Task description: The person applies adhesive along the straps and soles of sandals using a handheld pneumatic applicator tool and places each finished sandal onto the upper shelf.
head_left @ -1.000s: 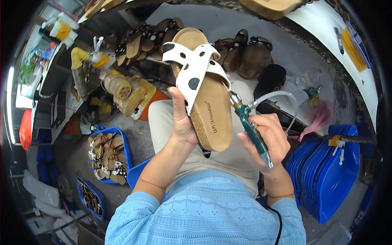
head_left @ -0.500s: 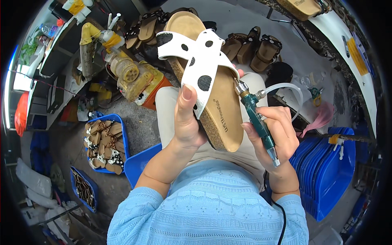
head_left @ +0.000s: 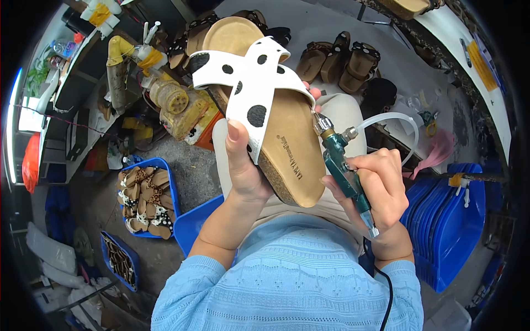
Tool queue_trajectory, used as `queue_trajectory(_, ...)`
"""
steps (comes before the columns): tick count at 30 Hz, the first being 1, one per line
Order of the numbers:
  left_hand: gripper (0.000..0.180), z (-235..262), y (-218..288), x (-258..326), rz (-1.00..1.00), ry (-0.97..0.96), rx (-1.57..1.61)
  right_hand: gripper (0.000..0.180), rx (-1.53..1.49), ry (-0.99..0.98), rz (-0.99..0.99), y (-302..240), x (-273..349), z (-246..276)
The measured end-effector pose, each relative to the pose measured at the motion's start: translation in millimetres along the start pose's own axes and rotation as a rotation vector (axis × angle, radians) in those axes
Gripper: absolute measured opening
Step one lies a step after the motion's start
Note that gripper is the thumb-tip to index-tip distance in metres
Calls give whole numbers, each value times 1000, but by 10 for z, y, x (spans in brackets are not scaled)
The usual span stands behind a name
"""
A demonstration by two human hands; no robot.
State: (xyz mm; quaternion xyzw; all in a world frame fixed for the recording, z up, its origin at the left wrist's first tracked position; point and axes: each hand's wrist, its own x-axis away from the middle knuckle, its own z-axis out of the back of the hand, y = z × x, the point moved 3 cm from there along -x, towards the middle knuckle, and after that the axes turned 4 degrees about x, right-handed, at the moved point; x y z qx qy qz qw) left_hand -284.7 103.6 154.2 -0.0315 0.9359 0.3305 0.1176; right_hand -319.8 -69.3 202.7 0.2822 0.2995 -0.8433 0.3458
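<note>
A cork-soled sandal (head_left: 292, 132) with crossed white straps and black spots tilts in front of me, toe end away. My left hand (head_left: 243, 165) grips it from underneath, thumb along the near side of the strap; its fingertips show past the far right edge. In my right hand (head_left: 378, 187) is a dark green airbrush-like spray tool (head_left: 346, 171) with a silver nozzle and a clear hose on its side. The nozzle tip is right by the end of the strap at the sole's right edge; I cannot tell whether they touch.
At the left stands a blue basket (head_left: 175, 193) full of sandals, with a smaller blue basket (head_left: 132, 262) near it. Stacked blue baskets (head_left: 450, 237) are at my right. More sandals (head_left: 353, 63) sit on the grey surface ahead. A yellow-stained machine (head_left: 174, 102) stands ahead left.
The sandal has shifted left and turned a little. My right hand and the spray tool have moved slightly, keeping the nozzle by the strap's end.
</note>
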Motion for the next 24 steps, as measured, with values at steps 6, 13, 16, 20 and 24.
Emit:
queue_trajectory(6, 112, 37, 15, -21, -59, -26, 0, 33, -20, -12, -17, -22, 7, 41)
queue_trajectory(13, 112, 25, 24, -27, -56, -12, 22, 32, -57, -43, -58, 3, 51, 47)
queue_trajectory(16, 112, 37, 16, -32, -58, -12, 24, 33, -101, -18, -70, 49, 26, 48)
queue_trajectory(20, 112, 122, -7, -26, -72, -104, 179, 28, -306, 17, -228, 162, 15, 34)
queue_trajectory(24, 112, 136, 43, -2, -17, -57, 27, 20, -418, -17, -248, 225, 77, 20)
